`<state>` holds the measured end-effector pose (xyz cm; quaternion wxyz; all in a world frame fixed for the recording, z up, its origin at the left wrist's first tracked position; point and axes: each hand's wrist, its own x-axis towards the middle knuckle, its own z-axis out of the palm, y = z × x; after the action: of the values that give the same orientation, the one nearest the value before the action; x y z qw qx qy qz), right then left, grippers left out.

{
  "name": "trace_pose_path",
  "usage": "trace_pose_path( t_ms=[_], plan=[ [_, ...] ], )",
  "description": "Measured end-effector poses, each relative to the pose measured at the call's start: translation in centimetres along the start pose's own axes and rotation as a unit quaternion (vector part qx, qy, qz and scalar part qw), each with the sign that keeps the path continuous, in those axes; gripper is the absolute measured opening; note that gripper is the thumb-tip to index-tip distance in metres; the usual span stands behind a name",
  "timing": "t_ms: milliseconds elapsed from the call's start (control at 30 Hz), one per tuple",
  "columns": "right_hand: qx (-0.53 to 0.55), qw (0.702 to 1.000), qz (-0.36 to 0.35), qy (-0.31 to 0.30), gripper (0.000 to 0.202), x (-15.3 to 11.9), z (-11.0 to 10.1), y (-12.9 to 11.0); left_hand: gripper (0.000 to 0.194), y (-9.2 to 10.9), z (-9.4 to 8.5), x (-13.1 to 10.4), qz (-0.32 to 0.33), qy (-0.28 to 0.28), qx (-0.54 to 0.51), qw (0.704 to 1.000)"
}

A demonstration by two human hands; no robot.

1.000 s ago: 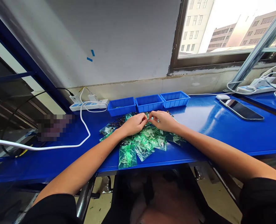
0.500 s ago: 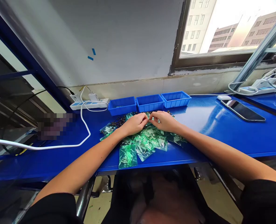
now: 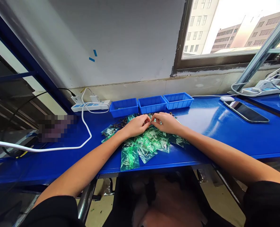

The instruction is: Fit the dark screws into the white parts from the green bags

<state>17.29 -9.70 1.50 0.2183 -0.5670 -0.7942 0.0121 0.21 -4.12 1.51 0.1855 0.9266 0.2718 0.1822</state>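
Over a pile of small green-tinted plastic bags (image 3: 154, 142), my left hand (image 3: 137, 125) and my right hand (image 3: 165, 122) meet fingertip to fingertip. The fingers of both are pinched together; whatever lies between them is too small to make out. White strip-like pieces show inside the bags. One bag (image 3: 130, 158) lies at the table's front edge. Behind and left of my left hand are loose dark screw-like pieces (image 3: 121, 123), partly hidden by the hands.
Three blue bins stand in a row behind the pile: left (image 3: 124, 107), middle (image 3: 152, 104), right (image 3: 178, 101). A white power strip (image 3: 90, 106) and cable lie to the left. A phone (image 3: 247, 112) and white case (image 3: 227, 99) lie on the blue table (image 3: 215, 129) to the right.
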Motion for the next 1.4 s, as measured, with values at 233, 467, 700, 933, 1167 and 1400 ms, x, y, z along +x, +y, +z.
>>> trace_pose_path(
  t_ms=[233,467,700,933,1167,1400],
  plan=[
    [0.007,1.000,0.007,0.008,0.010,0.0,-0.1,-0.1,0.008,0.3,0.0,0.0,-0.020,0.004,0.007,1.000],
    [-0.001,1.000,0.012,0.012,0.013,-0.1,-0.5,-0.3,0.008,0.3,0.0,0.0,-0.025,0.005,0.010,1.000],
    [0.008,0.999,-0.019,0.028,0.014,-0.1,-0.4,0.1,0.010,0.3,0.0,0.0,-0.021,0.007,0.015,1.000],
    [0.008,1.000,-0.014,-0.001,0.013,0.0,-0.4,-0.1,0.009,0.2,0.1,0.0,-0.015,-0.001,0.034,0.999],
    [-0.002,1.000,-0.031,0.003,0.013,0.1,-1.2,0.6,0.011,0.1,0.1,0.0,-0.007,-0.001,0.045,0.999],
    [-0.003,0.999,-0.033,-0.012,0.013,0.1,-1.0,0.7,0.011,0.2,0.1,0.0,-0.009,-0.004,0.045,0.999]
  ],
)
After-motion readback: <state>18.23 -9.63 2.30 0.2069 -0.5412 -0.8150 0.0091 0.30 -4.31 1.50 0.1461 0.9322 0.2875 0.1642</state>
